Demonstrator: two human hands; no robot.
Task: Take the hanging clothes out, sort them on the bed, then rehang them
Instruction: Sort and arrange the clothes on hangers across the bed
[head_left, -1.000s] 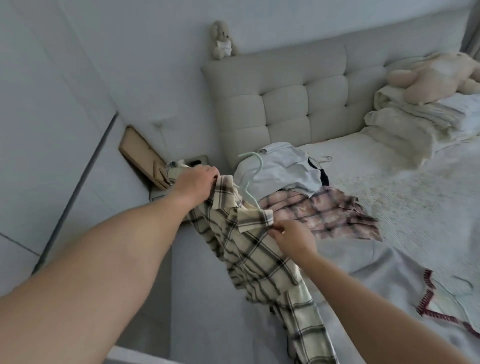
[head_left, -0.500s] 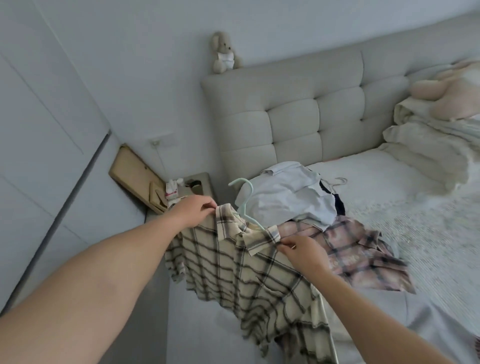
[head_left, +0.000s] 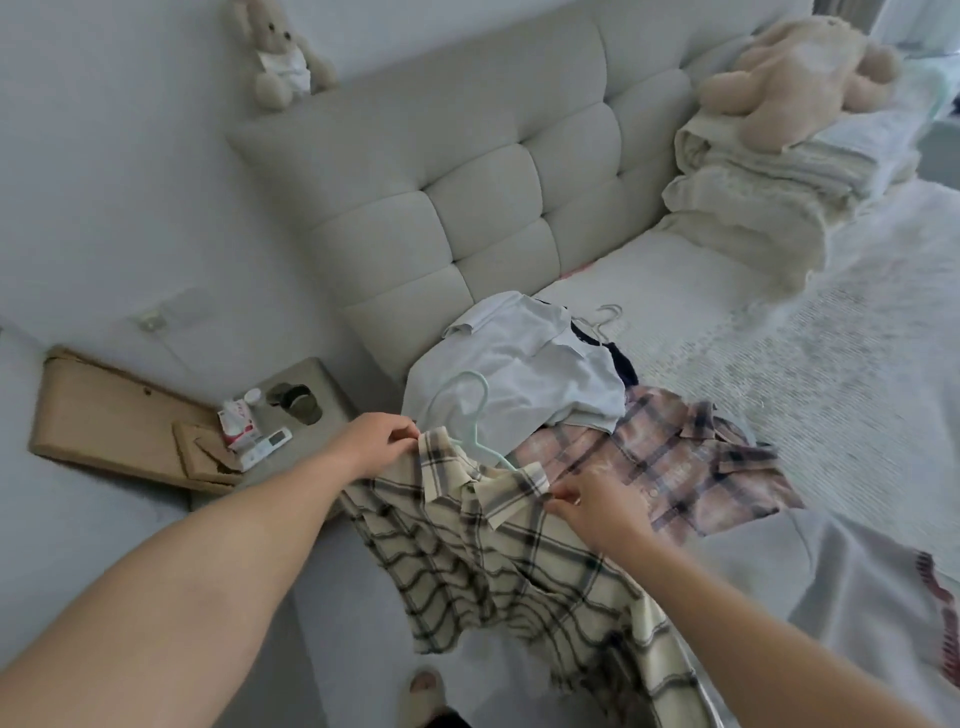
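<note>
We hold the cream plaid shirt (head_left: 498, 551) by its shoulders at the edge of the bed (head_left: 841, 364): our left hand (head_left: 376, 444) pinches the left shoulder seam beside the collar, and our right hand (head_left: 592, 506) pinches the fabric at the right collar point, fingers curled tight on cloth. The shirt hangs from these two grips, its body draping down toward 6 o'clock over the bed's side. The mint hanger (head_left: 470, 415) sits inside the neck, hook rising toward 12 o'clock.

We judge this to be the sorting step, or the start of rehanging: the shirt is being squared on its hanger. At 1 o'clock of our hands lies the pile already set down, a white shirt (head_left: 519, 374) over a pink plaid shirt (head_left: 675, 457). The next move likely calls for settling both shoulders evenly over the hanger arms, then taking the hook with one hand.

Against half a second ago, our view has swung right and down; the hands keep the same pinches, and the shirt is spread a little wider between them.
</note>
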